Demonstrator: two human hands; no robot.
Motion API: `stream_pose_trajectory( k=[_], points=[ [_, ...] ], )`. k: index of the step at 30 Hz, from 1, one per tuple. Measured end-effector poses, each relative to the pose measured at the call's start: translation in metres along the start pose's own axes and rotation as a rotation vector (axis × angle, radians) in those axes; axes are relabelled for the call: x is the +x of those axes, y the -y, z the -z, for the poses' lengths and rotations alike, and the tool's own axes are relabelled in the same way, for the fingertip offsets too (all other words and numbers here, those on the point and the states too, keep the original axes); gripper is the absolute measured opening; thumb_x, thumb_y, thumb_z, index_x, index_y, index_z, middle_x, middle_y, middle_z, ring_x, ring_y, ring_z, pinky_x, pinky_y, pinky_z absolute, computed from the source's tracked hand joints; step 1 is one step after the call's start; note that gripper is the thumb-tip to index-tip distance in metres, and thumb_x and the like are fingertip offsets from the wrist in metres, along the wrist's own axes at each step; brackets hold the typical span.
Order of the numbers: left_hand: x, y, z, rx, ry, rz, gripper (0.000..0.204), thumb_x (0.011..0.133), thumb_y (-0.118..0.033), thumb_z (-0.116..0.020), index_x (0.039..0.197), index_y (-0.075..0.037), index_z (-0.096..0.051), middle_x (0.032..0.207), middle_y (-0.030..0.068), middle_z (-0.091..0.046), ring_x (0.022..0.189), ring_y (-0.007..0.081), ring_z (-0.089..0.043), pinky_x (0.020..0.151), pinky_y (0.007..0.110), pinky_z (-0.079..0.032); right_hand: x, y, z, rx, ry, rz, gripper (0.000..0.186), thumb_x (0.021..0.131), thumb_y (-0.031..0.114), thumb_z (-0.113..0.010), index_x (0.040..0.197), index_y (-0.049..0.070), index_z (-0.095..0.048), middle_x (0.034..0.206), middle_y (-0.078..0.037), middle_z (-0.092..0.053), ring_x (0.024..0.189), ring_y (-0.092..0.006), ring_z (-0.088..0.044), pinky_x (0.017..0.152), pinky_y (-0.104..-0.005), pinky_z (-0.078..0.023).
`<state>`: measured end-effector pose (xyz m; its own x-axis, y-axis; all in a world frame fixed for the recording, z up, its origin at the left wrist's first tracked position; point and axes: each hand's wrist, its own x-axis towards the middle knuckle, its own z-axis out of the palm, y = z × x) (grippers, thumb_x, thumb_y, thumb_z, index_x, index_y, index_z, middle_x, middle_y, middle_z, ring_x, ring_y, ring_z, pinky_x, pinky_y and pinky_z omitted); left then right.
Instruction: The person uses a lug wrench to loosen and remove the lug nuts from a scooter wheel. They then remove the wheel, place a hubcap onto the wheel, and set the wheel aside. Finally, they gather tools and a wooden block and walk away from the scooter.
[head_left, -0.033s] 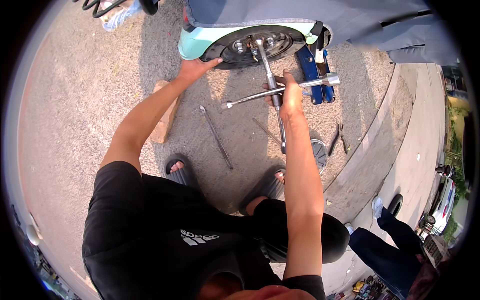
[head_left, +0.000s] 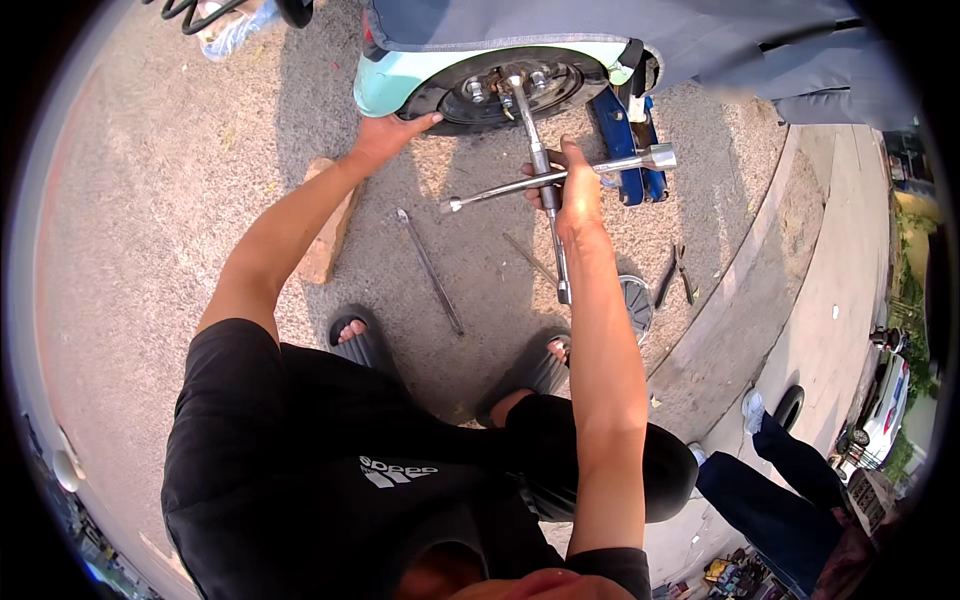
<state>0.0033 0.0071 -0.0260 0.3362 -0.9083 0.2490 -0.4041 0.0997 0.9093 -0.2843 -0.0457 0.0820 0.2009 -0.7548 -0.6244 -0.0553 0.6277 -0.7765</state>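
1. The fingers of the right hand (head_left: 578,195) are wrapped around the silver cross wrench (head_left: 487,193), close to its crossing point, in the upper middle of the frame.
2. The thumb of the left hand (head_left: 382,140) lies at the lower edge of the black wheel (head_left: 557,97); its other fingers are mostly hidden, so I cannot tell their state.
3. The upper end of the wrench is at the hub of this wheel, at the top of the frame.
4. Around the wheel curves a mint-green fender (head_left: 378,88); to its right stands a blue jack (head_left: 622,135).
5. Below, on the ground, lie a brick (head_left: 325,245), a metal bar (head_left: 432,275) and, right of centre, pliers (head_left: 666,285).
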Motion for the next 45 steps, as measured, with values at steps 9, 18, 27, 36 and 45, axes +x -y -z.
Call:
stream_pose_trajectory(
  k=[9, 18, 27, 36, 45],
  points=[
    [0.009, -0.008, -0.012, 0.043, -0.019, 0.042, 0.079, 0.071, -0.038, -0.089, 0.13, 0.001, -0.055, 0.128, 0.0141, -0.061, 0.118, 0.0256, -0.058, 0.102, 0.036, -0.045, -0.038, 0.077, 0.069, -1.291, -0.684, 1.521, 0.078, 0.08, 0.034, -0.08, 0.138, -0.003, -0.043, 0.131, -0.023, -0.05, 0.115, -0.0315, -0.056, 0.097, -0.0457, -0.047],
    [0.013, -0.009, -0.01, 0.083, 0.053, -0.002, 0.073, 0.074, -0.033, -0.088, 0.126, 0.006, -0.053, 0.124, 0.0165, -0.059, 0.111, 0.0254, -0.057, 0.099, 0.036, -0.046, -0.034, 0.112, 0.05, -2.387, -0.069, 0.721, 0.011, 0.082, 0.015, -0.064, 0.074, 0.011, -0.07, 0.074, -0.004, -0.07, 0.075, -0.0204, -0.072, 0.063, -0.0334, -0.055],
    [-0.01, 0.046, -0.019, 0.183, -0.066, 0.02, 0.09, 0.072, -0.034, -0.089, 0.131, 0.013, -0.04, 0.128, 0.02, -0.054, 0.116, 0.0281, -0.054, 0.103, 0.038, -0.043, 0.042, 0.06, 0.105, -1.768, 0.189, 1.046, 0.006, 0.076, 0.016, -0.065, 0.072, 0.013, -0.069, 0.068, -0.006, -0.068, 0.065, -0.0239, -0.07, 0.058, -0.0343, -0.054],
    [0.004, 0.032, -0.011, -0.046, -0.037, 0.074, 0.082, 0.071, -0.036, -0.089, 0.126, 0.01, -0.049, 0.125, 0.0196, -0.057, 0.116, 0.027, -0.054, 0.103, 0.036, -0.043, 0.068, 0.061, 0.087, -1.855, 0.207, 0.917, 0.016, 0.083, 0.026, -0.063, 0.08, 0.013, -0.072, 0.076, -0.009, -0.071, 0.07, -0.0281, -0.07, 0.066, -0.0396, -0.055],
    [-0.016, 0.04, -0.022, 0.024, 0.005, 0.159, 0.078, 0.073, -0.025, -0.089, 0.128, 0.01, -0.047, 0.128, 0.0188, -0.056, 0.116, 0.0241, -0.054, 0.103, 0.036, -0.043, 0.06, 0.051, 0.106, -1.759, 0.284, 0.925, 0.007, 0.071, 0.02, -0.067, 0.076, 0.016, -0.07, 0.072, -0.006, -0.069, 0.069, -0.0267, -0.069, 0.063, -0.0387, -0.053]
  ],
)
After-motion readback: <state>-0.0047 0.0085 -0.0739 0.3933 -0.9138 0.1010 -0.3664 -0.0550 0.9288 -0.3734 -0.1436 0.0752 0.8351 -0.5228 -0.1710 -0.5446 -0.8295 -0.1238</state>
